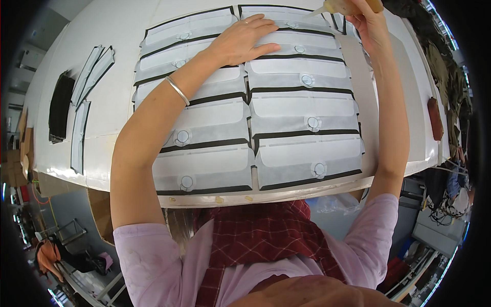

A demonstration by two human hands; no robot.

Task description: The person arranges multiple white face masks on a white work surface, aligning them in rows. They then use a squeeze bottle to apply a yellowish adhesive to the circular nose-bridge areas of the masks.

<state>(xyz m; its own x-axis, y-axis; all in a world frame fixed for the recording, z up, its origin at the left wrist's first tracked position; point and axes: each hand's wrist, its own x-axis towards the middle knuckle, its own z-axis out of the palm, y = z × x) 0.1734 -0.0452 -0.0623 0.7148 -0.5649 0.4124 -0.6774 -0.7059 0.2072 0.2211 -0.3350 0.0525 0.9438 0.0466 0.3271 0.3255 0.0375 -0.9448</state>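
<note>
Two columns of overlapping pale grey-white panels (302, 107) lie on the table, each with a black edge and a small round disc (313, 122) near its middle. My left hand (243, 41) rests palm down with fingers stretched out on the far panels, where the two columns meet. My right hand (371, 30), at the far right, is closed round an amber squeeze bottle (350, 6) with a thin pale nozzle. The nozzle points left, over the farthest panel of the right column. Whether its tip touches the panel I cannot tell.
On the white table (115, 148), to the left, lie narrow grey-white strips (79, 138) and a black stack of material (61, 107). A dark red-brown object (434, 118) is at the right edge. Dark clothing (444, 66) hangs or lies beyond it.
</note>
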